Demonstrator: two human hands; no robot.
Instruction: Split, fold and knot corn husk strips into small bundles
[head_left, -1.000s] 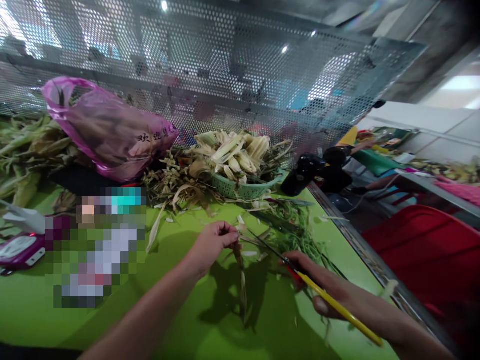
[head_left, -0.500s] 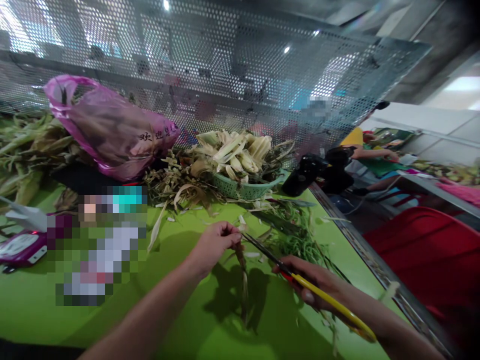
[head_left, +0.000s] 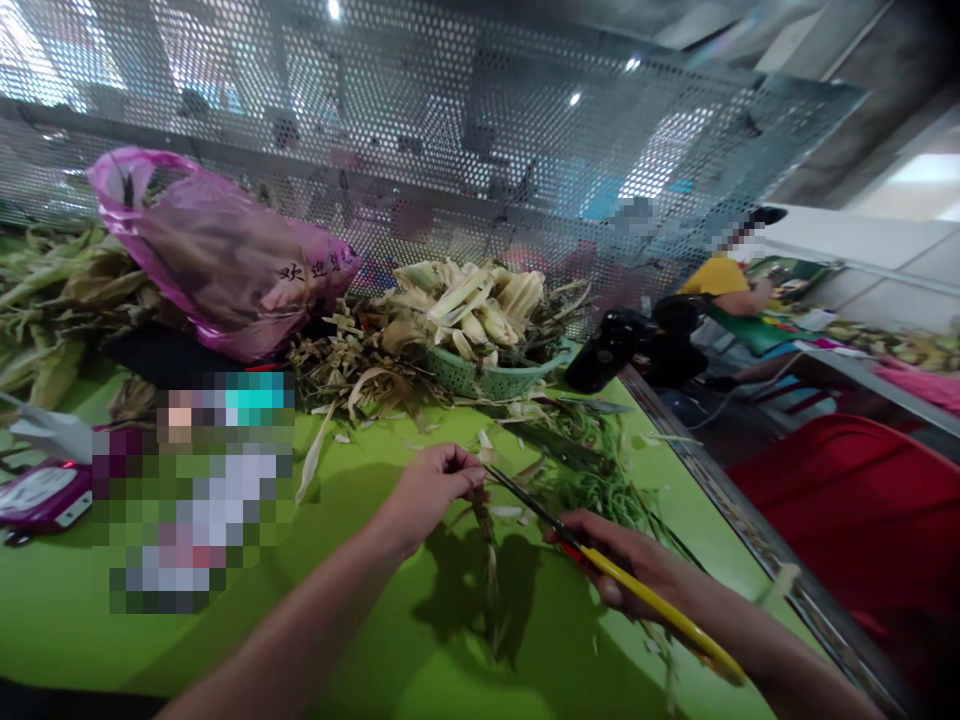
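My left hand (head_left: 435, 490) is closed in a pinch on a thin, brownish strip of dried corn husk (head_left: 491, 580), which hangs down over the green table. My right hand (head_left: 626, 560) grips a pair of scissors (head_left: 652, 600) with yellow handles, a bit of red and dark blades. The blade tips point left and reach the fingertips of my left hand, right by the upper end of the strip. Whether the blades touch the strip I cannot make out. Shredded green fibres (head_left: 607, 490) and pale husk scraps lie just beyond my right hand.
A green basket (head_left: 491, 380) heaped with pale husks stands at the back, beside dry scraps. Left of it is a pink plastic bag (head_left: 232, 260). A purple device (head_left: 49, 495) sits far left. A perforated metal screen (head_left: 420, 130) borders the table; a red chair (head_left: 840, 520) stands right.
My hands, the scissors and the husk strip have barely moved. At the far right, another person in yellow has shifted, with an arm now drawn up.
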